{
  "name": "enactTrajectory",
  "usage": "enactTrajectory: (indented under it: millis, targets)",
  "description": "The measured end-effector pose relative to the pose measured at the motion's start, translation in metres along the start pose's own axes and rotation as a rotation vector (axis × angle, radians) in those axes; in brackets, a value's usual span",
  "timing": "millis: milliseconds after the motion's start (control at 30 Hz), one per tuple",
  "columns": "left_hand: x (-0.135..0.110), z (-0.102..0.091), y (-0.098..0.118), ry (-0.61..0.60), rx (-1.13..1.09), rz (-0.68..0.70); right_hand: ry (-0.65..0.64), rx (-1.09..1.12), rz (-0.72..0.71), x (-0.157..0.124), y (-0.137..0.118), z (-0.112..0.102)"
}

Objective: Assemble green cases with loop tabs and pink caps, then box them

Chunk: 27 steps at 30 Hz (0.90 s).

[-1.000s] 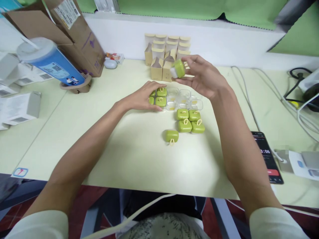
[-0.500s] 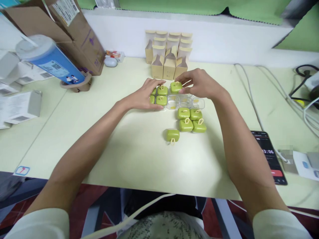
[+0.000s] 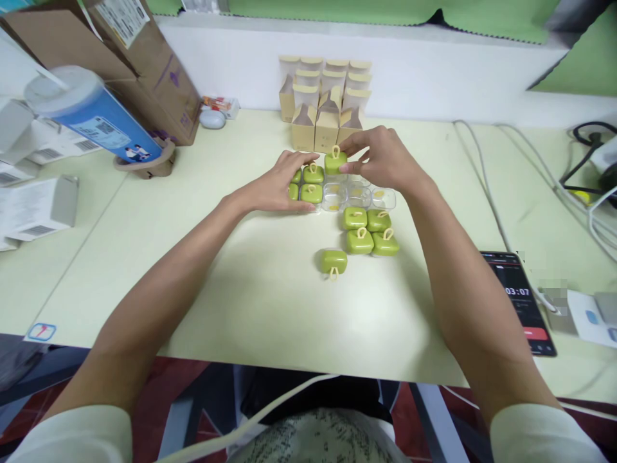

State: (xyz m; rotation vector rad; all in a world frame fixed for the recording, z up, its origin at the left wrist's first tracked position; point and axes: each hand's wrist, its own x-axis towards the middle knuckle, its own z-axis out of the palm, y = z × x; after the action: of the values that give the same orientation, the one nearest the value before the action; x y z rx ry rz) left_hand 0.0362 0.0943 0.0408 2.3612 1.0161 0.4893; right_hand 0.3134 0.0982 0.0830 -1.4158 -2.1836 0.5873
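Observation:
My right hand [image 3: 380, 161] pinches a small green case with a yellow loop [image 3: 335, 162], holding it just above the clear plastic trays [image 3: 359, 195] in the middle of the table. Flat beside it, my left hand [image 3: 279, 183] rests with fingers stretched over a cluster of green cases [image 3: 311, 183] seated at the left of the trays. A block of green cases [image 3: 369, 230] sits in front of the trays. A single green case [image 3: 333, 262] lies apart, nearer to me.
Several small beige cartons [image 3: 325, 106] stand open at the back wall. A cardboard box [image 3: 144, 58] and a blue tube [image 3: 91, 119] lie at the left, white boxes [image 3: 41, 206] beside them. A phone [image 3: 525, 302] and cables [image 3: 530, 186] lie at the right.
My right hand lowered the green case from in front of the cartons down to the trays next to my left hand's cluster. My left hand stayed put.

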Motion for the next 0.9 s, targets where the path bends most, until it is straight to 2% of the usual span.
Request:
enactTrajectory:
  millis: [133, 367, 667, 900]
  targets:
    - [0.0, -0.001, 0.003, 0.0, -0.01, -0.014, 0.029, 0.004, 0.037, 0.002, -0.001, 0.002]
    - [0.0, 0.0, 0.002, -0.003, -0.013, -0.021, 0.063, 0.068, 0.037, 0.004, 0.013, 0.004]
    - [0.0, 0.0, -0.001, 0.001, -0.003, 0.001, -0.003, -0.042, 0.075, 0.002, -0.001, 0.003]
    - [-0.001, 0.0, 0.001, -0.002, -0.022, -0.017, -0.055, -0.042, 0.099, 0.001, -0.001, -0.002]
